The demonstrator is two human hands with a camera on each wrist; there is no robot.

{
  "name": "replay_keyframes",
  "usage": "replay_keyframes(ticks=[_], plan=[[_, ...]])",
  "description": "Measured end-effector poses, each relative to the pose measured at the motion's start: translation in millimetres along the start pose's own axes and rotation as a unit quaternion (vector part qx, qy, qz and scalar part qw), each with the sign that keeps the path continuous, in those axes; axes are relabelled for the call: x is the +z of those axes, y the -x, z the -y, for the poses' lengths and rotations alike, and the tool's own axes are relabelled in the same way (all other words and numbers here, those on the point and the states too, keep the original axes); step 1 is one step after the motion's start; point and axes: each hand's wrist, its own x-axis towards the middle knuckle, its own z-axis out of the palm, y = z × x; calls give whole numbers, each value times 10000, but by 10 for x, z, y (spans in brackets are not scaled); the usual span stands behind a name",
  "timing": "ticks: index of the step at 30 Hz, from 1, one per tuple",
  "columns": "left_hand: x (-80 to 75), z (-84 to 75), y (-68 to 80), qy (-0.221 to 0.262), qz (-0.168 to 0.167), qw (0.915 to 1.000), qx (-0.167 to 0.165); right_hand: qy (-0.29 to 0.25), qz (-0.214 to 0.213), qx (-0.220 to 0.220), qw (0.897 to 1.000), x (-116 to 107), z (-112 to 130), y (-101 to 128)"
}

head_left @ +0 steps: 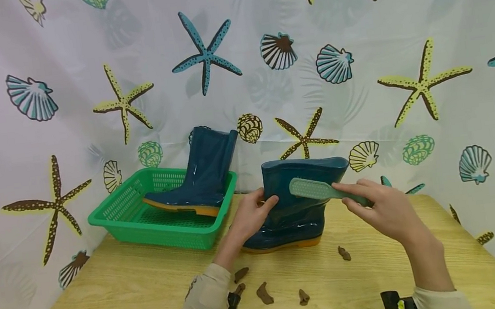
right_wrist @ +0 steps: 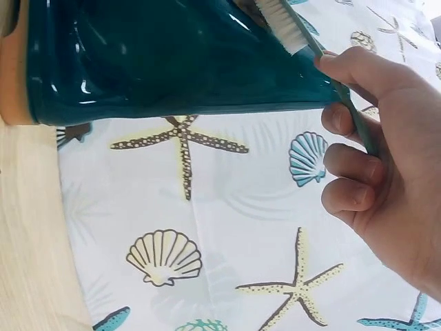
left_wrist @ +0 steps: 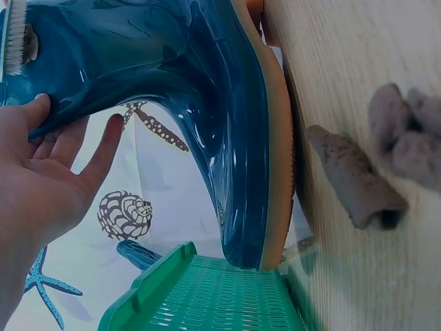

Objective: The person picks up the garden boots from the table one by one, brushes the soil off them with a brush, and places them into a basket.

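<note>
A dark blue rubber boot with a yellow sole stands upright mid-table. My left hand grips the left side of its shaft, thumb in front. In the left wrist view the left hand touches the boot's glossy shaft. My right hand holds a green brush by the handle, its head lying against the upper shaft. From the right wrist, the white bristles press on the boot, and the fingers curl round the handle.
A second blue boot stands in a green basket at the back left; the basket is next to the held boot's toe. Several brown mud lumps lie on the wooden table near me. A seashell-print curtain surrounds the table.
</note>
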Motion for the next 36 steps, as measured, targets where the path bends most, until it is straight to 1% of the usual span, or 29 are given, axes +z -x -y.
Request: replay_keyframes(ticks=[4, 9, 12, 14, 17, 19, 22, 24, 29, 33, 36], plan=[[4, 8, 2, -149, 25, 9999, -20, -92, 424, 167, 9989, 11, 1, 14], [8, 16, 10, -215, 54, 9997, -31, -335, 930, 356, 9945, -93, -1, 27], [5, 25, 21, -161, 14, 9998, -108, -410, 1133, 436, 9918, -148, -7, 36], [4, 33, 27, -106, -53, 9998, -166, -570, 1160, 519, 9903, -177, -12, 53], [6, 35, 27, -40, -130, 9997, -182, -727, 927, 538, 9916, -209, -27, 86], [8, 28, 20, -14, -133, 9998, -144, -724, 631, 458, 9943, -228, -49, 106], [3, 7, 12, -20, -104, 9999, -113, -499, 271, 268, 9980, -239, -84, 114], [0, 2, 10, -39, -84, 9999, -141, -436, 123, 201, 9988, -238, -105, 113], [-12, 3, 10, -77, -31, 9998, -191, -286, -99, 115, 9995, -208, -126, 92], [-30, 10, 13, 71, 161, 9996, -209, -191, -290, 163, 9993, -186, -135, 83], [-43, 51, 15, 155, 502, 9983, -258, -150, -370, 303, 9987, -178, -134, 89]])
